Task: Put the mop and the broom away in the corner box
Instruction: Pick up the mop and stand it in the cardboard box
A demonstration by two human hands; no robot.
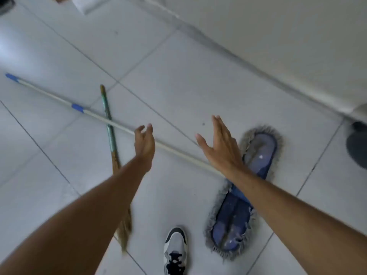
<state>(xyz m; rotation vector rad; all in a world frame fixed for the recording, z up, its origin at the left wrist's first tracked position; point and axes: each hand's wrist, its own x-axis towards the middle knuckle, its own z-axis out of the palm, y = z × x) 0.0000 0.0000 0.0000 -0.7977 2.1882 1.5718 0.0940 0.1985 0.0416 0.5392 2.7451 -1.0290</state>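
A flat dust mop lies on the tiled floor, its blue fringed head (256, 167) at the lower right and its long white handle (59, 100) with blue bands running off to the upper left. A straw broom (110, 135) with a green-wrapped stick lies under that handle, crossing it, bristles toward me. My left hand (144, 144) hovers above the mop handle with fingers loosely curled and holds nothing. My right hand (220, 146) is spread flat above the handle near the mop head, also holding nothing. The corner box is not in view.
A white wall (278, 36) runs along the upper right. A dark round object (357, 145) sits at the right edge by the wall. My shoe (175, 251) stands between the broom bristles and the mop head. Pale objects lie at the top left.
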